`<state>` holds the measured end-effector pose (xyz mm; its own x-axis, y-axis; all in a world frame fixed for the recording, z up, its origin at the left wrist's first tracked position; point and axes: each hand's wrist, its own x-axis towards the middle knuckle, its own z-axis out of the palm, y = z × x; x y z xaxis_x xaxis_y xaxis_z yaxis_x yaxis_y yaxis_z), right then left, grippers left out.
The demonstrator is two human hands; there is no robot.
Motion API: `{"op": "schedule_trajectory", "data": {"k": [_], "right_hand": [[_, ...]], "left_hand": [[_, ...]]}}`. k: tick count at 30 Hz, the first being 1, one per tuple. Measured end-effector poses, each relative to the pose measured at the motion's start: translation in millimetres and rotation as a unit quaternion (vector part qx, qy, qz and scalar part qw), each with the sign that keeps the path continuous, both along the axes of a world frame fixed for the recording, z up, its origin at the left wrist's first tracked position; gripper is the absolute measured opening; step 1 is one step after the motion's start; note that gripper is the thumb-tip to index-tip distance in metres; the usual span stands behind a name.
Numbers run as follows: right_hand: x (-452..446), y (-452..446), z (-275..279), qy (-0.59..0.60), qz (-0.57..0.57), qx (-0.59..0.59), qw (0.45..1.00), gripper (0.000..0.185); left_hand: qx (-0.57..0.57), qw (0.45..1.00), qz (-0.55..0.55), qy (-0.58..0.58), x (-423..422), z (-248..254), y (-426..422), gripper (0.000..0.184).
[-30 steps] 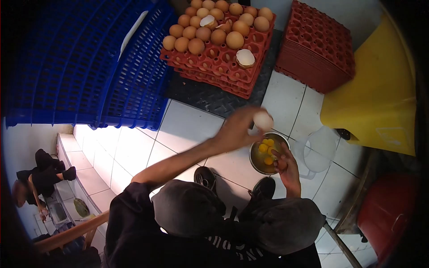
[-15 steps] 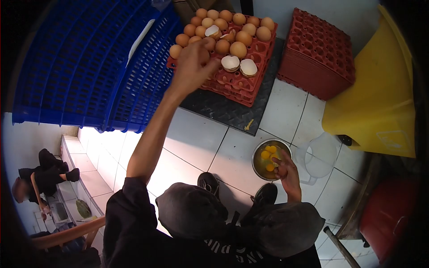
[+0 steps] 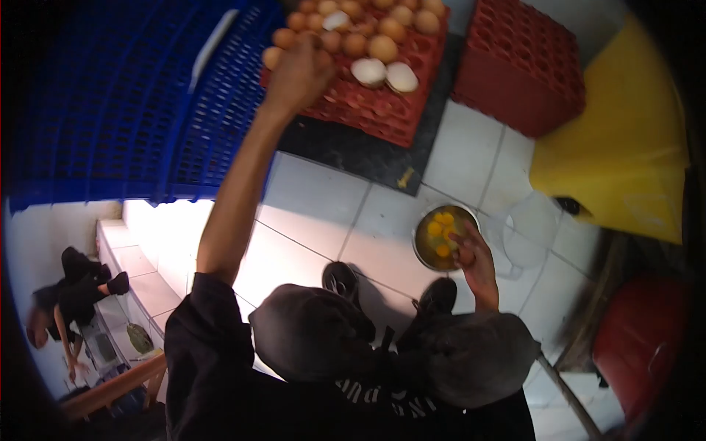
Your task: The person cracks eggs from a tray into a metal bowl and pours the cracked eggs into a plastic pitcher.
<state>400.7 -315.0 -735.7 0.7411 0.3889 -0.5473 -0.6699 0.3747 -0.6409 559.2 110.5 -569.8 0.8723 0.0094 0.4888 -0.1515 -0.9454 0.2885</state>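
Bowl (image 3: pixel 416 246) opens upward, right hand (image 3: pixel 478 260) curled at its rim, left hand (image 3: pixel 300 75) among eggs (image 3: pixel 382 49); both grasps unclear

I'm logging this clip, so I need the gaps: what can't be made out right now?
Head view:
- Left hand: its back hides whatever the fingers may grip.
- Egg tray: far end cut off by the top edge.
- Bowl: inside partly covered by the right hand.
- Shirt lettering: too blurred to read fully.

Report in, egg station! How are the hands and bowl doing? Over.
Left hand at egg tray, grip hidden. Right hand at bowl, several yolks inside. Possibly in the way: broken shells beside eggs.
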Motion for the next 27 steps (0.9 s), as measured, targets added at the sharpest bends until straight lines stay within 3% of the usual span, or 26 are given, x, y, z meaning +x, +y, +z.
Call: {"op": "schedule_trajectory", "data": {"k": [2,4,7,10,12,14,17,19,20,21,23,25,27], "right_hand": [[-1.2,-5.6,-3.2,-0.014,0.005,0.019,1.0,0.054],[0.2,-7.8,4.5,-0.009,-0.013,0.004,1.0,0.05],[0.7,-12.6,6.6,0.009,-0.042,0.003,0.999,0.047],[1.0,-20.4,-1.6,0.027,-0.07,0.076,0.994,0.043],[-0.3,-18.9,2.5,0.027,-0.093,0.085,0.992,0.041],[-0.8,-16.4,0.0,0.025,-0.12,0.095,0.988,0.039],[-0.8,-9.4,-3.8,-0.011,-0.107,0.012,0.994,0.039],[0.8,1.0,2.9,-0.066,-0.067,-0.112,0.989,0.041],[-0.2,6.5,2.8,-0.065,-0.061,-0.113,0.99,0.041],[-1.3,12.1,3.0,-0.117,-0.054,-0.149,0.98,0.044],[-4.2,20.0,3.9,-0.17,-0.042,-0.183,0.967,0.047],[-11.1,20.4,6.0,-0.337,-0.059,-0.306,0.889,0.053],[-19.4,15.7,7.2,-0.382,-0.035,-0.34,0.859,0.053]], "left_hand": [[0.014,0.999,0.033,0.016,-3.9,-2.4,-5.7,0.037],[0.039,0.997,-0.001,-0.062,1.2,-13.6,-2.0,0.038],[0.034,0.997,0.049,-0.038,-4.6,-11.6,-13.3,0.044],[-0.017,0.992,0.111,-0.05,-10.1,-2.7,-13.8,0.051],[-0.185,0.963,0.179,-0.075,-23.8,7.4,-15.3,0.047],[-0.417,0.899,0.081,-0.105,-52.3,20.6,-32.1,0.044],[-0.627,0.77,-0.087,0.078,-107.6,5.7,-67.8,0.043],[-0.712,0.636,-0.127,0.27,-140.7,-23.9,-104.7,0.047],[-0.746,0.519,-0.11,0.403,-147.1,-41.4,-122.5,0.047],[-0.762,0.454,-0.072,0.456,-151.5,-55.0,-146.8,0.045],[-0.733,0.416,-0.029,0.537,-152.2,-91.5,-178.9,0.048],[-0.743,0.424,-0.011,0.518,-151.1,-125.6,-197.8,0.046],[-0.757,0.422,-0.019,0.498,-151.3,-156.7,-207.5,0.042]]}}
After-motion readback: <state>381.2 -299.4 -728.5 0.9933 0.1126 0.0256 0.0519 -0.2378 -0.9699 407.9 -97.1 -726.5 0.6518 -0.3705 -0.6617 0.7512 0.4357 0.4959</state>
